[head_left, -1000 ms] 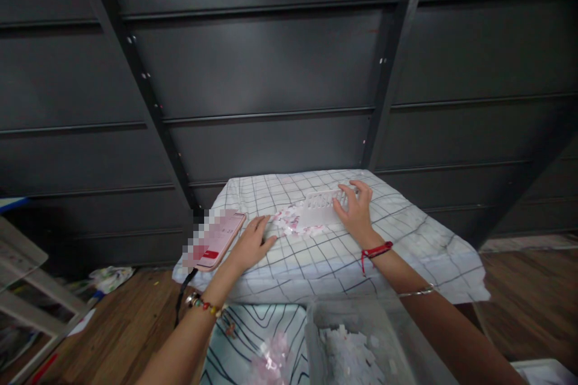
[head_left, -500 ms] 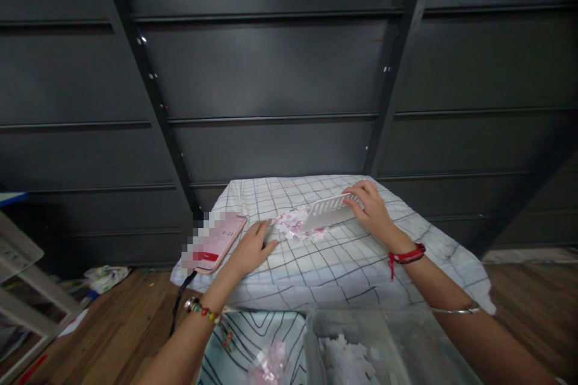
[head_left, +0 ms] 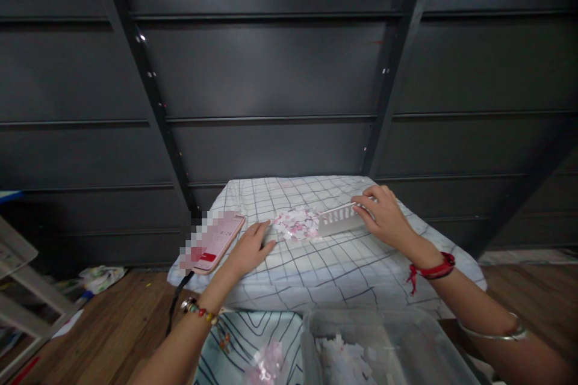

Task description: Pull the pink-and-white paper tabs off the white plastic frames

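My right hand [head_left: 383,216] pinches the top edge of a small white slotted plastic basket [head_left: 343,220], which now stands on the cloth-covered table [head_left: 289,277]. Just left of the basket lies a heap of small pink and white flakes [head_left: 295,224], like paper pieces or stickers. My left hand [head_left: 253,248] rests flat on the checked cloth with fingers stretched, its fingertips at the left edge of the heap. Nothing shows in it. The inside of the basket is hidden from this angle.
A pink-edged phone [head_left: 219,246] with a black cable lies left of my left hand. Close to me sit a clear plastic bin [head_left: 311,325] holding white pieces and a pink clear bag [head_left: 268,364] on striped fabric [head_left: 244,328]. Dark panels [head_left: 271,72] rise behind the table.
The basket has moved right, off the flakes, and sits lower and more level, still in my right hand. More of the heap shows. My left hand has barely moved.
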`<control>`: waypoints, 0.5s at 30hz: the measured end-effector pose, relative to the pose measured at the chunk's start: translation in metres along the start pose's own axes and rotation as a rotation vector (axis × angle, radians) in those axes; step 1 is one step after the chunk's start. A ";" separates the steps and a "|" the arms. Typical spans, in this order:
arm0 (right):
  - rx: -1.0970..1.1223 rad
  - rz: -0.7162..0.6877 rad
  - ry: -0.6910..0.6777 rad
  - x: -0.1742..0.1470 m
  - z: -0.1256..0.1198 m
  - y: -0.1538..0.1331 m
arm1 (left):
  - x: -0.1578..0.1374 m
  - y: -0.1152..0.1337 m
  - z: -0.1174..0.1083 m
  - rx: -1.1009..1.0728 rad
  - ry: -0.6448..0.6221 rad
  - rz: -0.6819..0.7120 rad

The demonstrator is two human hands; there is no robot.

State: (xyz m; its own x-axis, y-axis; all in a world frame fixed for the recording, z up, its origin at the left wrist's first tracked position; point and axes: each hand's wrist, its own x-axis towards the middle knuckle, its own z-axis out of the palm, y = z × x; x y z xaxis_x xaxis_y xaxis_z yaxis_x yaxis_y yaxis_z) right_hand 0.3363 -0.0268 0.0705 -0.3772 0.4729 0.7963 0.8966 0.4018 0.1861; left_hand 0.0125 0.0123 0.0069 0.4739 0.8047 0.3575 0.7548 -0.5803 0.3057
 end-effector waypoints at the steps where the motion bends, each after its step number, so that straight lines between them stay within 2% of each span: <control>1: 0.001 -0.006 -0.001 0.000 0.000 -0.001 | 0.000 0.000 0.000 0.002 -0.006 -0.005; 15: 0.025 0.016 0.011 -0.003 -0.002 -0.002 | 0.000 -0.001 0.001 0.031 -0.008 -0.025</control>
State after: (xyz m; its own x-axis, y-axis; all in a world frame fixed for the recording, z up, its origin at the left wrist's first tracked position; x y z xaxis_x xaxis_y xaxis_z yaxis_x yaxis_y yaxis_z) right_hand 0.3364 -0.0303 0.0688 -0.3605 0.4706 0.8053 0.8961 0.4143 0.1591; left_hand 0.0128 0.0130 0.0055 0.4583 0.8197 0.3435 0.7800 -0.5563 0.2867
